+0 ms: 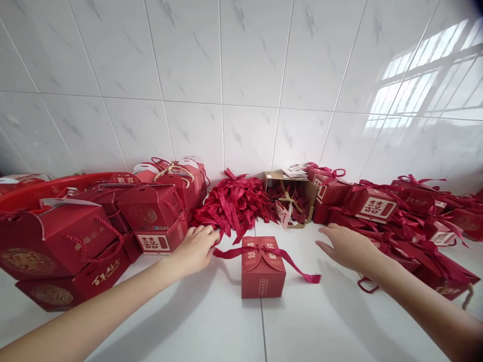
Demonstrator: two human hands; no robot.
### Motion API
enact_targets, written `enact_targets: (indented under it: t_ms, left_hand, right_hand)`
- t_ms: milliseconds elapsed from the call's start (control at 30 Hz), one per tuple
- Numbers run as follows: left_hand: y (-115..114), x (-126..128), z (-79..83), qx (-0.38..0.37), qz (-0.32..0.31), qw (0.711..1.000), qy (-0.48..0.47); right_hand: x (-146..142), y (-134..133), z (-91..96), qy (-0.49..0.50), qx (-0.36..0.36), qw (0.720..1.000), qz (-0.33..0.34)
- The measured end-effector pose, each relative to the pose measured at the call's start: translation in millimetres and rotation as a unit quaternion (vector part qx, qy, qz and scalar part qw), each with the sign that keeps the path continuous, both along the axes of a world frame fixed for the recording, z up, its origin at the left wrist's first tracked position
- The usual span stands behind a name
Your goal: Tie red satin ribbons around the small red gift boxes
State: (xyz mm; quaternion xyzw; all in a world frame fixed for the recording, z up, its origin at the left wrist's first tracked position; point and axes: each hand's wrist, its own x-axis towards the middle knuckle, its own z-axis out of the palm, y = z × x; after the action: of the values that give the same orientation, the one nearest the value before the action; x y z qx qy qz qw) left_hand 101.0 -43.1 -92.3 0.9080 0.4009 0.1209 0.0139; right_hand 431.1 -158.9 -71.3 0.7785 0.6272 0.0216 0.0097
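A small red gift box [263, 276] with cream lettering stands upright on the white surface before me. A dark red ribbon [230, 252] is threaded through its top, with one tail running to each side. My left hand [198, 245] is left of the box, its fingers curled together at the end of the left tail, which they partly hide. The right tail hangs loose, its tip lying on the surface. To the right of the box, apart from it, my right hand [345, 245] is open and holds nothing, its fingers stretched toward the middle.
A heap of loose ribbons [237, 203] lies behind the box. Beside it, an open carton [310, 201] holds dark red pieces and tags. Red boxes with rope handles [147, 213] are stacked left, near a red basin [22, 196]. Ribbon-tied boxes [375, 206] crowd the right. A tiled wall [249, 75] rises behind.
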Motion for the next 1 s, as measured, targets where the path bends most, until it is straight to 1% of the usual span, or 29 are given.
enact_targets:
  t_ms: [33, 67, 133, 167, 233, 300, 367, 433, 467, 500, 600, 633, 667, 733, 800, 833, 867, 900, 933, 1000]
  left_hand:
    - [-1, 5, 1.0, 0.002, -0.009, 0.999, -0.032]
    - [-2, 10, 2.4, -0.016, -0.015, 0.997, -0.072]
    - [-8, 21, 4.7, -0.089, -0.014, 0.983, -0.157]
    - [-12, 27, 5.0, -0.136, -0.008, 0.971, -0.195]
    - [-19, 37, 2.7, -0.226, 0.004, 0.94, -0.254]
    - [-23, 46, -3.1, -0.284, 0.001, 0.912, -0.294]
    - [-24, 51, -10.8, -0.298, 0.002, 0.898, -0.324]
    - [-24, 53, -18.2, -0.292, 0.009, 0.893, -0.343]
    - [-23, 53, -21.6, -0.288, 0.008, 0.891, -0.351]
    - [-23, 53, -24.5, -0.289, 0.005, 0.887, -0.359]
    - [-22, 54, -31.3, -0.318, -0.005, 0.864, -0.39]
    - [-23, 55, -32.8, -0.334, -0.004, 0.854, -0.399]
    - [-23, 56, -33.8, -0.353, -0.003, 0.842, -0.408]
    - [-24, 57, -34.1, -0.385, 0.003, 0.822, -0.42]
    - [-24, 58, -32.4, -0.412, 0.019, 0.813, -0.411]
    - [-24, 58, -31.0, -0.429, 0.028, 0.81, -0.399]
    - [-23, 57, -29.3, -0.445, 0.034, 0.808, -0.385]
    - [-23, 56, -27.4, -0.456, 0.037, 0.807, -0.373]
    - [-23, 54, -25.4, -0.459, 0.04, 0.809, -0.365]
    - [-23, 51, -21.5, -0.439, 0.043, 0.825, -0.354]
  right_hand:
    - [-3, 1, 1.1, 0.027, 0.029, 0.999, 0.019]
    - [-7, 3, 1.5, 0.065, 0.05, 0.996, 0.043]
    - [-17, 6, -0.6, 0.157, 0.056, 0.982, 0.09]
    - [-23, 7, -3.2, 0.2, 0.045, 0.973, 0.107]
    - [-34, 10, -10.9, 0.261, 0.024, 0.958, 0.119]
    - [-42, 14, -19.7, 0.295, 0.019, 0.948, 0.12]
    - [-47, 18, -27.6, 0.322, 0.023, 0.939, 0.118]
    - [-50, 23, -33.6, 0.369, 0.016, 0.923, 0.11]
    - [-50, 25, -36.2, 0.408, 0.006, 0.907, 0.107]
    - [-51, 26, -38.5, 0.458, -0.01, 0.883, 0.106]
    - [-54, 30, -45.5, 0.608, -0.065, 0.785, 0.099]
    - [-54, 30, -47.7, 0.64, -0.074, 0.759, 0.093]
    - [-55, 31, -49.7, 0.663, -0.081, 0.739, 0.086]
    - [-55, 31, -52.0, 0.696, -0.099, 0.707, 0.078]
    - [-54, 32, -52.0, 0.717, -0.13, 0.68, 0.08]
    - [-53, 32, -51.4, 0.722, -0.141, 0.672, 0.081]
    - [-51, 32, -50.5, 0.724, -0.143, 0.67, 0.083]
    - [-49, 32, -49.5, 0.72, -0.138, 0.674, 0.088]
    - [-47, 32, -48.5, 0.712, -0.128, 0.684, 0.094]
    - [-42, 33, -47.0, 0.686, -0.107, 0.712, 0.107]
